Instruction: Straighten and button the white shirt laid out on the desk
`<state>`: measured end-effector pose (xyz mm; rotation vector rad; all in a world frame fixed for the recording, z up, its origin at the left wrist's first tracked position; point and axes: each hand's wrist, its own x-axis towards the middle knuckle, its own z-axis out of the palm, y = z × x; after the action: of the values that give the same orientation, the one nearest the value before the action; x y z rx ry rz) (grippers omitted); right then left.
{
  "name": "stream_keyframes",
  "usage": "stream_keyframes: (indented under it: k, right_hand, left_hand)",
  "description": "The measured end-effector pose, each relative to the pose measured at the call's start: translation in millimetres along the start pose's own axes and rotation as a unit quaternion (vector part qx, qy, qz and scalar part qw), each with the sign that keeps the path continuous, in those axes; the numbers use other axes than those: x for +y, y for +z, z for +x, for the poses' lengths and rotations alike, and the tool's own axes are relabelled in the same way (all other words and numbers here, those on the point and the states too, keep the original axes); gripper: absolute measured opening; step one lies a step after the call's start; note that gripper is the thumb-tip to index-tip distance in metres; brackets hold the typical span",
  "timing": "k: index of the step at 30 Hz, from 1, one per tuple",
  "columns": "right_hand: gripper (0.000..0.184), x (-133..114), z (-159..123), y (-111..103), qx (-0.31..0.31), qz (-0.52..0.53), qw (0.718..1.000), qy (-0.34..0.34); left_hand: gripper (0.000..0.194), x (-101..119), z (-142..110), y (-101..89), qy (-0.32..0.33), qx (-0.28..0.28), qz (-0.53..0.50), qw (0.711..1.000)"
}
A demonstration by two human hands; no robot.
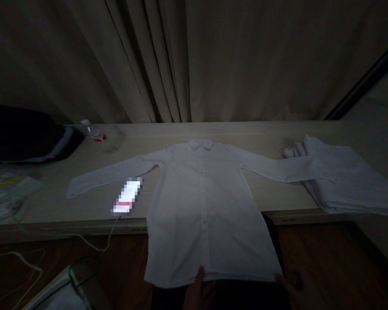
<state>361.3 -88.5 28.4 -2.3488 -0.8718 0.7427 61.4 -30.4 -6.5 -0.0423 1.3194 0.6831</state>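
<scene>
While left hand (pixel 197 289) and right hand (pixel 299 287) fingers hold its hem (pixel 242 277), the shirt (pixel 203 206) points lengthwise — collar (pixel 200 144) away.

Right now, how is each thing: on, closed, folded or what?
White shirt: spread out, looks buttoned
Phone: screen lit, cable attached
Plastic bottle: cap on
Curtain: drawn across
White cloth stack: folded
Left hand: at hem
Right hand: at hem corner

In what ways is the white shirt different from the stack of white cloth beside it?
The shirt is spread out in one layout, while the cloth stack is folded in layers. The shirt hangs over the table's front edge; the stack stays mostly on top. The shirt shows a collar and buttons; the stack shows none clearly. Both look white.
</scene>
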Motion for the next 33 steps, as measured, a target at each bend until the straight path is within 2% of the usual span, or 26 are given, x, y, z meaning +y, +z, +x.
stream_keyframes:
  k: [3, 5, 7, 9, 11, 13, 16, 19, 21, 24, 27, 30, 33]
  right_hand:
    - [0.044, -19, -7, 6, 0.033, -0.009, 0.998, -0.05]
    - [0.033, -41, -17, 22, 0.01, -0.008, 0.989, -0.144]
    - [0.018, -66, -30, 48, -0.043, -0.009, 0.962, -0.271]
    - [0.007, -86, -42, 79, -0.083, -0.021, 0.917, -0.39]
    - [0.016, -98, -52, 106, -0.115, -0.047, 0.882, -0.455]
    - [0.024, -101, -57, 125, -0.134, -0.066, 0.867, -0.475]
    - [0.025, -96, -57, 137, -0.137, -0.074, 0.862, -0.482]
    - [0.019, -91, -55, 137, -0.126, -0.079, 0.854, -0.499]
    - [0.015, -92, -56, 135, -0.116, -0.073, 0.849, -0.51]
    - [0.012, -95, -60, 134, -0.104, -0.063, 0.844, -0.523]
    - [0.01, -94, -63, 139, -0.105, -0.072, 0.842, -0.524]
    - [0.011, -87, -65, 148, -0.109, -0.098, 0.837, -0.527]
    - [0.008, -83, -65, 153, -0.106, -0.116, 0.822, -0.547]
  left_hand:
    - [0.044, -2, 2, -0.9, 0.032, -0.003, 0.024, 0.999]
    - [0.045, -5, 3, -2.2, 0.062, -0.015, 0.056, 0.996]
    - [0.045, -7, 5, -5.3, 0.093, -0.019, 0.091, 0.991]
    - [0.048, -9, 8, -10.4, 0.122, -0.021, 0.116, 0.986]
    - [0.053, -10, 12, -16.7, 0.144, -0.016, 0.135, 0.98]
    - [0.054, -10, 16, -23.0, 0.158, -0.016, 0.149, 0.976]
    - [0.05, -8, 21, -30.3, 0.174, -0.022, 0.176, 0.969]
    - [0.05, -7, 24, -34.5, 0.206, -0.039, 0.23, 0.95]
    - [0.05, -7, 25, -35.8, 0.243, -0.043, 0.289, 0.925]
    - [0.043, -8, 25, -34.6, 0.267, -0.03, 0.342, 0.9]
    - [0.037, -10, 25, -30.1, 0.243, -0.033, 0.315, 0.917]
    - [0.042, -11, 23, -26.8, 0.202, -0.031, 0.269, 0.941]
    - [0.035, -6, 17, -26.3, 0.198, -0.026, 0.271, 0.942]
